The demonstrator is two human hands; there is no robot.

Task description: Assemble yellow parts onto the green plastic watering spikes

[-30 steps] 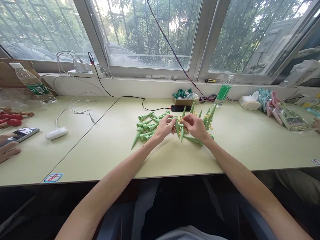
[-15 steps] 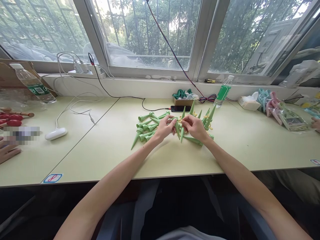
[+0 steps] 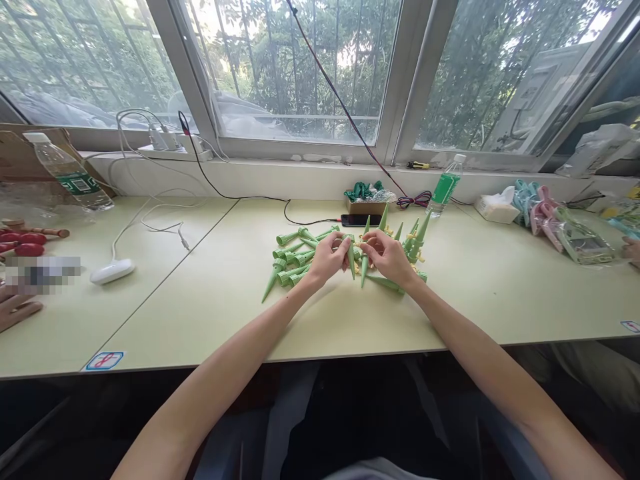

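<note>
Over the pale table (image 3: pixel 200 300), the left hand (image 3: pixel 327 257) has a green spike (image 3: pixel 351 261) pinched in its fingers, tip pointing down! Just beside it, the right hand (image 3: pixel 391 259) holds its fingertips narrow at a small yellow piece (image 3: pixel 357 245); gripped or merely touched, I can't tell. Loose spikes (image 3: pixel 293 257) lie heaped left of the hands, a phone (image 3: pixel 360 220) behind.

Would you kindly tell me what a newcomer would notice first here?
Probably the green spikes near the picture's centre, with the left hand holding one and the right hand close beside it. The eye might then go to the green-labelled bottle behind them at right, and the windows along the back.
</note>
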